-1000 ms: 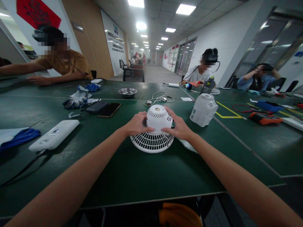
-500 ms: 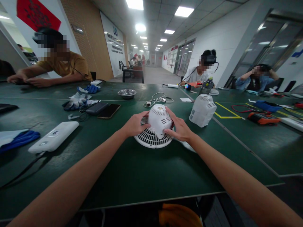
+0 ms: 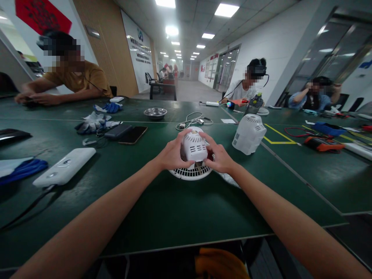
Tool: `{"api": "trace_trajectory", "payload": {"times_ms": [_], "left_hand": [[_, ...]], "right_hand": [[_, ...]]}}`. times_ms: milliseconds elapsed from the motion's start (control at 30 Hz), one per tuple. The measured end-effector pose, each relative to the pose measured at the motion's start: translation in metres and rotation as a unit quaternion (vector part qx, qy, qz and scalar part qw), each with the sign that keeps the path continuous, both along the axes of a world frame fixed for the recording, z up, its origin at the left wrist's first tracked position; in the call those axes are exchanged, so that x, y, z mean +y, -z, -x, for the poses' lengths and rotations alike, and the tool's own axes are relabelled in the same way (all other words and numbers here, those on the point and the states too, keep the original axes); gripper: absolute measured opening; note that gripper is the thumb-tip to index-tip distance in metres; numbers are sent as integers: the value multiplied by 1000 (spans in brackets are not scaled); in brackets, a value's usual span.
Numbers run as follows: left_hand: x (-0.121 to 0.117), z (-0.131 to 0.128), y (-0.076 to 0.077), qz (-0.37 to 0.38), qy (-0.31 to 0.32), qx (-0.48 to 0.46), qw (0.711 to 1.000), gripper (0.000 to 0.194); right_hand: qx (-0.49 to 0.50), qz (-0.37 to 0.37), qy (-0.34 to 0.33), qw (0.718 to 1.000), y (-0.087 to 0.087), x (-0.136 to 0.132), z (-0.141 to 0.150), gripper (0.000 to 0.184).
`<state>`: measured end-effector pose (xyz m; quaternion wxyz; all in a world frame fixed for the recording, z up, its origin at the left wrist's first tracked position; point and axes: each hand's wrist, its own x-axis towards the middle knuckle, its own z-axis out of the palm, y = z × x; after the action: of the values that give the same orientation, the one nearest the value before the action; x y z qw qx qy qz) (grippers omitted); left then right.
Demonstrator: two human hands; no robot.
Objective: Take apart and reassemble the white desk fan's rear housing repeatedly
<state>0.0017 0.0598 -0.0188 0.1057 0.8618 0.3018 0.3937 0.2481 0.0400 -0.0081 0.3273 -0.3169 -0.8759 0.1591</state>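
Observation:
Both hands grip a white slotted fan motor cover (image 3: 195,149) from its two sides. My left hand (image 3: 173,152) wraps its left side, thumb along the lower edge. On the other side, my right hand (image 3: 219,155) presses with the thumb near the front lower corner. Beneath the cover lies a round white fan grille (image 3: 190,174), face down on the table. A gap shows between the cover's lower edge and the grille, with some inner parts visible there, too small to name. Something pale and flat (image 3: 231,179) lies partly hidden behind my right hand.
On the green table (image 3: 180,217) stand a white plastic housing (image 3: 249,134) at right and a metal bowl (image 3: 155,113) farther back. A white cable (image 3: 194,121), phone (image 3: 133,135), white power bank (image 3: 65,166), gloves (image 3: 94,123) and orange multimeter (image 3: 324,145) lie around. Several people sit beyond.
The motor cover has turned so its slotted side faces me, and its lower edge has lifted from the grille. Both hands have shifted with it.

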Motion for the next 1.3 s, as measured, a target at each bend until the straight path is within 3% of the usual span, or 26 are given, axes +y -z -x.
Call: {"api": "trace_trajectory", "payload": {"times_ms": [433, 667, 867, 1000, 1067, 1167, 1300], "left_hand": [[0, 3, -3, 26, 17, 32, 999, 109], [1, 1, 7, 19, -40, 30, 999, 118], [1, 3, 9, 19, -67, 29, 997, 90], [9, 5, 17, 65, -172, -50, 982, 60], [16, 9, 23, 118, -222, -92, 963, 57], [26, 18, 31, 195, -223, -113, 948, 54], [36, 25, 38, 230, -224, -192, 928, 54]], "right_hand": [[-22, 30, 13, 999, -2, -4, -2, 92], [3, -52, 69, 996, 5, -1, 5, 105], [10, -63, 79, 995, 10, 12, -10, 97], [29, -5, 111, 993, 12, 20, -20, 92], [29, 24, 114, 993, 13, 21, -21, 96], [41, 52, 111, 992, 14, 19, -20, 105], [75, 70, 132, 986, 15, 19, -20, 106]]}}
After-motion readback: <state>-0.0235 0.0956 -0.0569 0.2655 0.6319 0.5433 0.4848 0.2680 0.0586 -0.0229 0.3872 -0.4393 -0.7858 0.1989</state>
